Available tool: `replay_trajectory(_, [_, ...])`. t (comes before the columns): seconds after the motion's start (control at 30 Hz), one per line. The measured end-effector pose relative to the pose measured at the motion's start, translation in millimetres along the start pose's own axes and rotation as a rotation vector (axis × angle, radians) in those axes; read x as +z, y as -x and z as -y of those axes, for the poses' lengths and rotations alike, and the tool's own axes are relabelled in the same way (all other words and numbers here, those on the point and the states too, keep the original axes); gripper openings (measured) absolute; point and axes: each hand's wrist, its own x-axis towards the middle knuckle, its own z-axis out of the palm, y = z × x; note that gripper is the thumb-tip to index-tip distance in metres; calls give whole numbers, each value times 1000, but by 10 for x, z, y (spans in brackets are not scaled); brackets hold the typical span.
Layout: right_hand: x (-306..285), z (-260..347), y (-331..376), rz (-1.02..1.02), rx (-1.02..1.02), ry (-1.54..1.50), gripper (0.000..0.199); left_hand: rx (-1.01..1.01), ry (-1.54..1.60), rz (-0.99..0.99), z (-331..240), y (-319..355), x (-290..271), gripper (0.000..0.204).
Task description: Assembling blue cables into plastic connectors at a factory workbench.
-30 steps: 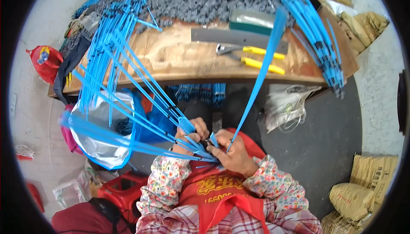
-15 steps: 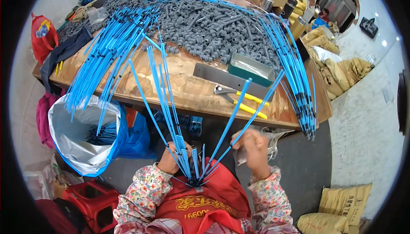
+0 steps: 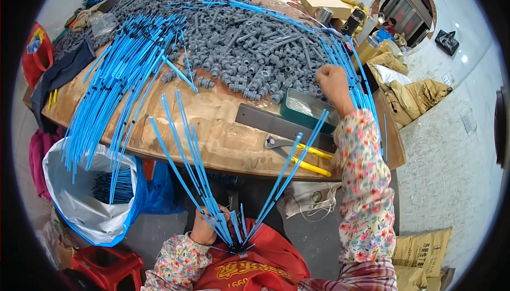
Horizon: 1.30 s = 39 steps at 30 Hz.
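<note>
A wooden table (image 3: 223,142) with a worn, patchy top fills the upper middle of the view, its near edge bowed by the lens. A wide heap of grey fittings (image 3: 255,52) covers its far part, with a pile of blue rods (image 3: 114,89) to the left, some jutting past the near edge, and a narrower row of rods (image 3: 342,60) along the right. A green tray (image 3: 299,116) stands by a flat metal bar (image 3: 265,121), and yellow-handled pliers (image 3: 311,168) lie in front. Below the table's left end is a silver-lined bag (image 3: 61,198), with a red stool (image 3: 109,264) nearer; tan sacks (image 3: 425,246) rest at lower right, and a round opening (image 3: 378,1) shows in the pale wall. The fan (image 3: 214,206), a spray of blue rods, is at the person's lap in front of a red apron (image 3: 260,262). Its rods meet at a dark lower end and point away toward the table, one group leaning left, another right, short pieces between; its long axis runs roughly up the view. The left hand (image 3: 203,227) is closed around its left side. The right hand (image 3: 333,83), fingers curled, is beyond the tray, beside the fittings; I cannot tell whether it pinches anything.
</note>
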Motion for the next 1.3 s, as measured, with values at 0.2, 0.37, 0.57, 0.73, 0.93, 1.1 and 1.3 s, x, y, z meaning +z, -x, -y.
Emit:
replay_trajectory(0.2, [348, -143, -697, 13, 115, 264, 20, -25, 51, -52, 81, -118, -18, 13])
replay_trajectory(0.37, [574, -24, -767, -19, 211, 393, 22, -55, 114, -33, 74, -91, -46, 15])
replay_trajectory(0.57, [97, 349, -432, -38, 73, 249, 22, -25, 92, -33, 99, -62, -84, 18])
replay_trajectory(0.73, [-273, 1202, 526, 290, 22, -473, 18, -75, 251, 157, 146, -13, -392, 13])
replay_trajectory(0.93, [-460, 1598, 2105, 768, 348, -980, 11, -7, 398, 750, 422, -443, -853, 25])
replay_trajectory(1.1, [-9, 1587, 3095, 824, 442, -1228, 14, 27, 281, 965, 95, -306, -310, 23])
replay_trajectory(1.3, [72, 1664, 3418, 710, 518, -1342, 14, -112, 349, 1170, 41, -316, -120, 20])
